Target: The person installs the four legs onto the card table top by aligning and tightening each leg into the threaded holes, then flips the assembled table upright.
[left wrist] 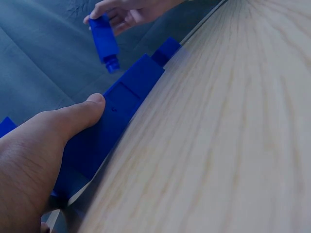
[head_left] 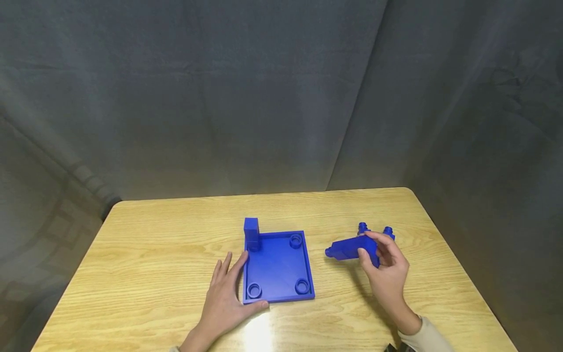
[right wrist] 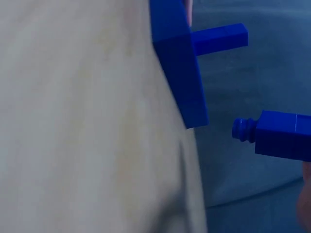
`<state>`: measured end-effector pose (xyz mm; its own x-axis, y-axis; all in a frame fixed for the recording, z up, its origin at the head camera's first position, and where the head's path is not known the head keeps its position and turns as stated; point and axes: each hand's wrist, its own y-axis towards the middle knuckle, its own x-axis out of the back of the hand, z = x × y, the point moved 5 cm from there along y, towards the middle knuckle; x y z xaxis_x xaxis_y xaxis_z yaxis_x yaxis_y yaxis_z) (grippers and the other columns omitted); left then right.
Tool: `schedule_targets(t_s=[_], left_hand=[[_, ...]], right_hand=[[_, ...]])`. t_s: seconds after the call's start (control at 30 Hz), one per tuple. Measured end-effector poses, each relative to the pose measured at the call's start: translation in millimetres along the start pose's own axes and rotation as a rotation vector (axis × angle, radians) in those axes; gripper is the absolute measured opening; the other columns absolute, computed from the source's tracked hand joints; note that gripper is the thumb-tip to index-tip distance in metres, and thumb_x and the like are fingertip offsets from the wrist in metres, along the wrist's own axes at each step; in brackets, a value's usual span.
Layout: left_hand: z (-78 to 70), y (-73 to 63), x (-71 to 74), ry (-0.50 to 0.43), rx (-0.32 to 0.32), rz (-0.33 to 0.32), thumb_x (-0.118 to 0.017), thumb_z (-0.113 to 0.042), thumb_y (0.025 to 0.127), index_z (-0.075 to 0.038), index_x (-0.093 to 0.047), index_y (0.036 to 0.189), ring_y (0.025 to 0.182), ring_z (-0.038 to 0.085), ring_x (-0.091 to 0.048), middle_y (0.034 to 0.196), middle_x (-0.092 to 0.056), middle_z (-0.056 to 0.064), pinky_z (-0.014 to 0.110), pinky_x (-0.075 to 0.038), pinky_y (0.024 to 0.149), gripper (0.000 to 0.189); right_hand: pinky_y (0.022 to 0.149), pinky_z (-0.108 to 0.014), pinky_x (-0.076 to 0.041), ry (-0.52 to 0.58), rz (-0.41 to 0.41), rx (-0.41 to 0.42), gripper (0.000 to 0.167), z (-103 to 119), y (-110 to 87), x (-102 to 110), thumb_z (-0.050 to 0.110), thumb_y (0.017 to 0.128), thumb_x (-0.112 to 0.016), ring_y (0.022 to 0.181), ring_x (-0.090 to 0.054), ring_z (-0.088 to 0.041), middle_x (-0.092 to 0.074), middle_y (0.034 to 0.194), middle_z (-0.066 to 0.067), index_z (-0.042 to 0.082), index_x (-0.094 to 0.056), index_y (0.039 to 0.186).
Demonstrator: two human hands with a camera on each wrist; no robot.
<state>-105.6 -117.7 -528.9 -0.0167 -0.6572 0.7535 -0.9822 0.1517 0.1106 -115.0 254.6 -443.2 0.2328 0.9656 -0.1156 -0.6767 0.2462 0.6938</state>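
Observation:
A square blue tray-like base (head_left: pixel 278 266) with a raised rim lies on the table, with round sockets (head_left: pixel 302 286) at three corners. At its far left corner a blue square post (head_left: pixel 251 233) stands upright. My left hand (head_left: pixel 225 298) spreads around the near left corner, its thumb (left wrist: pixel 87 114) against the front side and its index finger at the left side. My right hand (head_left: pixel 387 269) pinches another blue square post (head_left: pixel 349 248) between thumb and fingers, above the table right of the base. The post's narrow ringed end (right wrist: pixel 244 129) points left, toward the base.
Behind my right hand are more blue pieces with ringed ends, one (head_left: pixel 362 228) left of the other (head_left: pixel 388 231), both partly hidden. The wooden table (head_left: pixel 154 254) has rounded far corners. Dark grey curtains (head_left: pixel 220 98) hang behind it and at both sides.

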Motion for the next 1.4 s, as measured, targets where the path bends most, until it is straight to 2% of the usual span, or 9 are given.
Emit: schedule_targets(t_s=[0.4, 0.63, 0.87, 1.03, 1.2, 1.3, 1.4], left_hand=[[0.2, 0.5, -0.4, 0.005, -0.002, -0.001, -0.092, -0.078, 0.068, -0.023, -0.041, 0.173, 0.159, 0.067, -0.023, 0.175, -0.033, 0.031, 0.085, -0.023, 0.123, 0.129], [0.5, 0.2, -0.6, 0.009, -0.004, 0.000, -0.091, -0.078, 0.068, -0.024, -0.041, 0.173, 0.159, 0.066, -0.023, 0.175, -0.033, 0.031, 0.085, -0.023, 0.123, 0.128], [0.3, 0.4, -0.2, 0.006, -0.001, -0.002, -0.092, -0.077, 0.068, -0.023, -0.042, 0.173, 0.159, 0.067, -0.023, 0.175, -0.033, 0.031, 0.085, -0.024, 0.123, 0.129], [0.1, 0.2, 0.2, 0.008, -0.004, -0.005, -0.092, -0.077, 0.067, -0.023, -0.042, 0.173, 0.158, 0.067, -0.023, 0.175, -0.033, 0.032, 0.085, -0.024, 0.122, 0.128], [0.7, 0.2, 0.2, 0.012, -0.009, -0.010, -0.092, -0.076, 0.068, -0.023, -0.042, 0.173, 0.158, 0.068, -0.024, 0.174, -0.033, 0.033, 0.085, -0.025, 0.122, 0.128], [1.0, 0.2, -0.1, 0.014, -0.013, -0.011, -0.092, -0.077, 0.068, -0.023, -0.042, 0.173, 0.157, 0.068, -0.024, 0.174, -0.033, 0.033, 0.086, -0.025, 0.122, 0.128], [0.8, 0.1, -0.4, 0.016, -0.015, -0.011, -0.092, -0.077, 0.068, -0.023, -0.042, 0.173, 0.157, 0.069, -0.024, 0.174, -0.034, 0.033, 0.086, -0.025, 0.122, 0.128]], right_hand=[[0.094, -0.019, -0.061, 0.046, 0.070, 0.040, 0.041, 0.3, 32.3, -40.8, -0.032, 0.081, -0.065, 0.107, -0.074, -0.015, -0.076, 0.121, -0.012, -0.027, -0.064, 0.121], [0.092, -0.019, -0.060, 0.007, 0.099, 0.057, 0.040, -4.0, 39.8, -61.4, -0.028, 0.081, -0.069, 0.103, -0.071, -0.011, -0.076, 0.121, -0.006, -0.023, -0.067, 0.120], [0.091, -0.019, -0.060, 0.021, 0.100, 0.047, 0.039, -9.0, 44.0, -75.7, -0.027, 0.083, -0.069, 0.101, -0.071, -0.012, -0.075, 0.118, -0.012, -0.021, -0.069, 0.122], [0.090, -0.018, -0.059, -0.018, 0.114, 0.004, 0.040, -14.8, 45.9, -83.5, -0.025, 0.084, -0.073, 0.101, -0.070, -0.010, -0.074, 0.117, -0.013, -0.018, -0.071, 0.123], [0.090, -0.018, -0.059, -0.073, 0.177, -0.068, 0.040, -23.3, 48.1, -93.2, -0.021, 0.085, -0.079, 0.102, -0.069, -0.009, -0.074, 0.116, -0.015, -0.011, -0.076, 0.123], [0.089, -0.019, -0.059, -0.086, 0.203, -0.079, 0.039, -28.3, 47.4, -97.9, -0.021, 0.084, -0.080, 0.101, -0.069, -0.009, -0.074, 0.114, -0.022, -0.009, -0.077, 0.122], [0.089, -0.018, -0.059, -0.092, 0.216, -0.078, 0.038, -33.6, 46.1, -101.9, -0.019, 0.084, -0.082, 0.100, -0.069, -0.008, -0.074, 0.112, -0.023, -0.009, -0.078, 0.121]])
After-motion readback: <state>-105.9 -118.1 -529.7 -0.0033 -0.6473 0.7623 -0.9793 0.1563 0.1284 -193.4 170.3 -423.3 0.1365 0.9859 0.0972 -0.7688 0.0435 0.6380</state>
